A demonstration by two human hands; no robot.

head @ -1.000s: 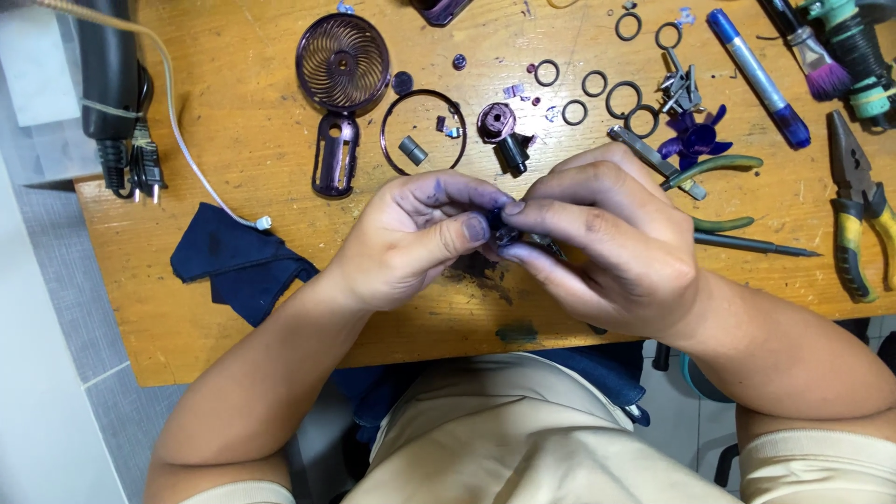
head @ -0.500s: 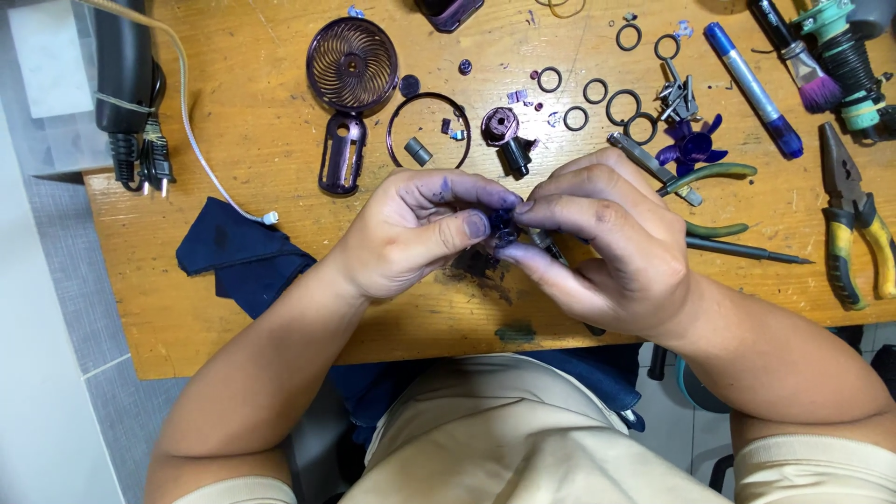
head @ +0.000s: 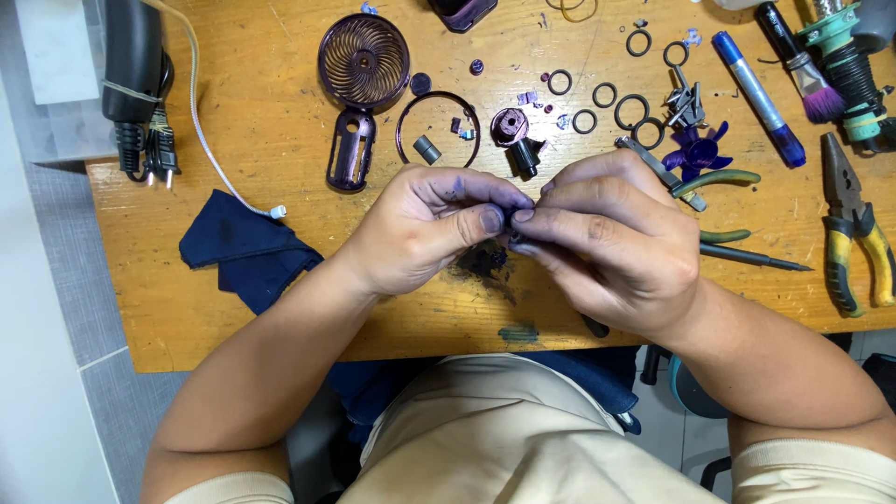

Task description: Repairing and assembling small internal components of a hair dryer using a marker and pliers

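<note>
Both hands are brought together over the front-middle of the wooden table (head: pixel 233 308), where a small dark part (head: pixel 509 227), mostly hidden, is pinched between the fingertips of the left hand (head: pixel 425 233) and the right hand (head: pixel 611 245). Just beyond the hands, a purple fan grille (head: pixel 363 62), a thin ring (head: pixel 438 129) and several small black rings (head: pixel 616 98) are spread out. A dark blue cloth (head: pixel 245 248) is seen to the left, and yellow-handled pliers (head: pixel 854 224) lie far right.

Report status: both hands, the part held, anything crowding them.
Left hand and right hand pinch a small dark part together. Part mostly hidden. Purple fan blade and green-handled tool just behind right hand.
</note>
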